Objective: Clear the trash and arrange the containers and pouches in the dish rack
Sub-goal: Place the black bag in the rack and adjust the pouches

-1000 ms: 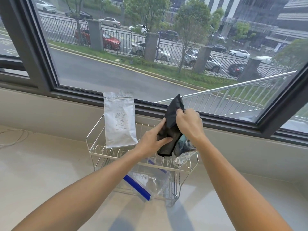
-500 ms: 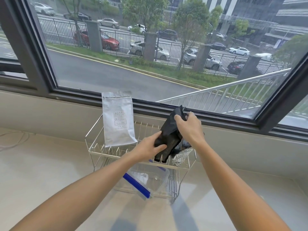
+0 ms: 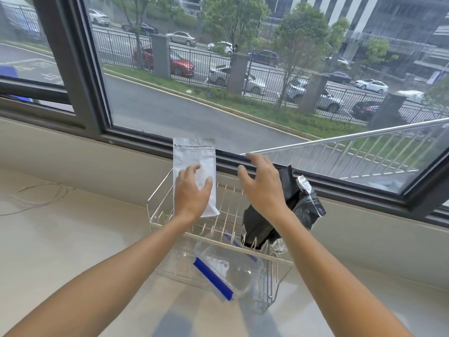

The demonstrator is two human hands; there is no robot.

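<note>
A wire dish rack (image 3: 155,207) stands on the pale counter below the window. A silver pouch (image 3: 192,156) stands upright at its back left. My left hand (image 3: 192,193) is in front of that pouch, fingers spread, and I cannot tell whether it touches. A black pouch (image 3: 260,227) leans at the rack's right side, with a crumpled dark foil bag (image 3: 307,207) behind it. My right hand (image 3: 263,186) hovers open just left of the black pouch, holding nothing. A clear container with a blue clip (image 3: 213,278) lies on the rack's lower level.
A thin white cable (image 3: 41,195) lies on the counter at the left. The window frame (image 3: 80,76) and sill run right behind the rack. Bare counter lies to the left and right of the rack.
Both hands let go of the black pouch, which now leans in the rack's right side. My left hand moved left to the silver pouch; my right hand opened and lifted.
</note>
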